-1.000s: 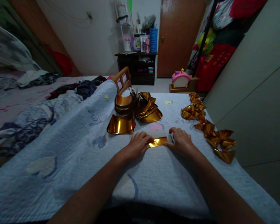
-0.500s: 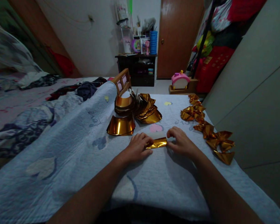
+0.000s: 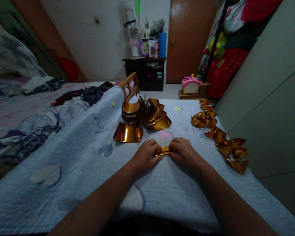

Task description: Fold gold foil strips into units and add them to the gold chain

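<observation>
Low over the blue bed cover, a sheet of gold foil paper (image 3: 165, 150) is partly folded, its white side showing along the far part. My left hand (image 3: 147, 152) is closed on the left end of the fold, thumb in front and fingers behind. At the right end my right hand (image 3: 182, 150) pinches the same paper. Beyond my hands lie a fan of flat gold foil sheets (image 3: 157, 119) and a smaller stack of curved gold sheets (image 3: 128, 131). To the right, several folded gold foil pieces (image 3: 221, 137) lie in a row.
The blue patterned cover (image 3: 88, 183) spreads under everything. A small wooden rack (image 3: 130, 86) stands at its far edge. Clothes (image 3: 93, 95) lie on the bed to the left. A pink toy (image 3: 190, 85) sits beyond the far edge, and a pale cabinet (image 3: 267, 108) rises at the right.
My right hand has moved left and closed on the right end of the foil paper, which it was beside before. Less gold shows between my hands.
</observation>
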`<state>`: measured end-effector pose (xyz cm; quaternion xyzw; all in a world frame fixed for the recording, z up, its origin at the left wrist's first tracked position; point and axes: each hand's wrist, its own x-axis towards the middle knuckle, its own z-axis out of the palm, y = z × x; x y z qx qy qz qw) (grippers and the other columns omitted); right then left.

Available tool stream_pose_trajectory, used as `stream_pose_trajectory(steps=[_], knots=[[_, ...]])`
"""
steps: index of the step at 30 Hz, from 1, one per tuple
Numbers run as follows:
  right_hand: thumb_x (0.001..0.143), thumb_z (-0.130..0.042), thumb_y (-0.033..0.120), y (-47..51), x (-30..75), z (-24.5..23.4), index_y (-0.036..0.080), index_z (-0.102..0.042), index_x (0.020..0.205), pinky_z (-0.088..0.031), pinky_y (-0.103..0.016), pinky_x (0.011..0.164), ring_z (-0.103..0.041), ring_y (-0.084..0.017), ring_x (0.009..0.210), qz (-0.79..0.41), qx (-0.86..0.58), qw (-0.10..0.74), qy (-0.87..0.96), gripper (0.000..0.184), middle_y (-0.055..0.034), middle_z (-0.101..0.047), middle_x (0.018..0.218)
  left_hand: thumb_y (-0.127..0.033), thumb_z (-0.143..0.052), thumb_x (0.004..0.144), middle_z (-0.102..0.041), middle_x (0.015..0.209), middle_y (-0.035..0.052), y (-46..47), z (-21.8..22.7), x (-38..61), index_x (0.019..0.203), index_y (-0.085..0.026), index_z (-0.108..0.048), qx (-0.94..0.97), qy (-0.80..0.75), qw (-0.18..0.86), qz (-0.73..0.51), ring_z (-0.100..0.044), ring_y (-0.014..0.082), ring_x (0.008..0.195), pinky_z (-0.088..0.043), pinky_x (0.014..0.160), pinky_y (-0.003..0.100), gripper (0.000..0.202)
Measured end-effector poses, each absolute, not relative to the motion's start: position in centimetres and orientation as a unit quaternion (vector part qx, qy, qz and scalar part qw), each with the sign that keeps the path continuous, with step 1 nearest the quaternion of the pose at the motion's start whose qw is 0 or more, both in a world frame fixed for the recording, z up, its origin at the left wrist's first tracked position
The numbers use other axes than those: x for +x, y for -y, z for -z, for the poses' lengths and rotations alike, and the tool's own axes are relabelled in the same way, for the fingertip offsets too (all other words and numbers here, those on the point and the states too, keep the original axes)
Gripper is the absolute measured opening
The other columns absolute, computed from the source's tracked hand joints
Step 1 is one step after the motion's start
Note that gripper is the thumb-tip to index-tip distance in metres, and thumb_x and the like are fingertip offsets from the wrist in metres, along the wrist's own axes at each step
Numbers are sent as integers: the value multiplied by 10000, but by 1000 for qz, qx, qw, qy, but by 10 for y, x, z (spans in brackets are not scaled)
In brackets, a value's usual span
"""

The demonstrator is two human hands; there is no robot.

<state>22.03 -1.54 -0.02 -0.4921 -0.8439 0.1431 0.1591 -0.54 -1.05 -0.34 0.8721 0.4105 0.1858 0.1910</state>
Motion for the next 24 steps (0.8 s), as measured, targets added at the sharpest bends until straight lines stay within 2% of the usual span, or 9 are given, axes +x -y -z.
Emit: stream_pose_trajectory(steps=[3, 7, 11, 17, 24], knots=[[929, -620, 193, 16, 220, 2, 196, -722, 925, -325, -336, 823, -553, -201, 939, -136, -490, 168, 844, 103, -45, -680, 991, -231, -659, 907, -659, 957, 67, 10, 8, -5, 965, -192, -734, 887, -395, 146, -191, -565, 221, 910, -442, 809, 342, 102], [920, -638, 198, 17, 217, 5, 192, -727, 923, -334, -341, 834, -564, -206, 939, -117, -489, 184, 845, 89, -49, -678, 966, -274, -602, 973, -685, 861, 58, 7, 14, -6, 978, -213, -770, 893, -381, 93, -220, -580, 202, 825, -441, 760, 332, 178], [874, -696, 183, 15, 210, 11, 182, -725, 898, -344, -348, 834, -571, -226, 949, -96, -475, 197, 852, 38, -62, -674, 954, -271, -635, 960, -697, 813, 48, 5, 19, -5, 929, -207, -780, 889, -368, 61, -265, -602, 186, 787, -454, 736, 312, 162], [921, -635, 145, 10, 208, 19, 194, -747, 913, -362, -331, 791, -577, -207, 887, -91, -468, 206, 854, 122, -63, -686, 928, -289, -704, 914, -714, 786, 43, 4, 20, -10, 848, -195, -774, 886, -370, 26, -279, -622, 190, 762, -470, 722, 315, 135], [927, -599, 125, 9, 210, 19, 181, -748, 919, -398, -327, 802, -594, -199, 879, -120, -459, 225, 851, 159, -72, -692, 921, -328, -597, 983, -703, 780, 52, 7, 9, -19, 862, -170, -754, 869, -363, 30, -334, -623, 190, 754, -480, 721, 318, 253]])
